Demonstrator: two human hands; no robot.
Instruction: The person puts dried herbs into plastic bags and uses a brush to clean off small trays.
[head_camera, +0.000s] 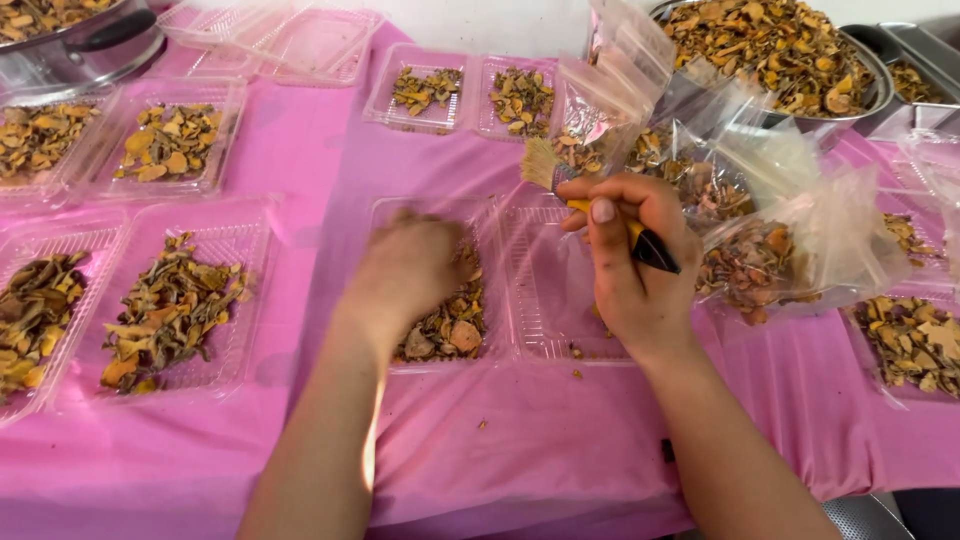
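Note:
My right hand (628, 258) is shut on a small brush (545, 166) with pale bristles, a yellow ferrule and a black handle, bristles pointing up and left. My left hand (410, 268) rests fingers-down in a clear plastic clamshell tray (500, 352), on the dried yellow-brown slices (450, 330) filling its left half. It is blurred, and whether it holds any slices is hidden. The tray's right half (545, 290), under my right hand, holds only a few crumbs.
Several clear trays of dried slices lie on the pink tablecloth (300, 160): two at left (170, 310), two further back (170, 145), two at centre back (425, 90). Filled clear bags (760, 250) pile at right. A big metal bowl (870, 70) of slices stands back right, a pot (80, 45) back left.

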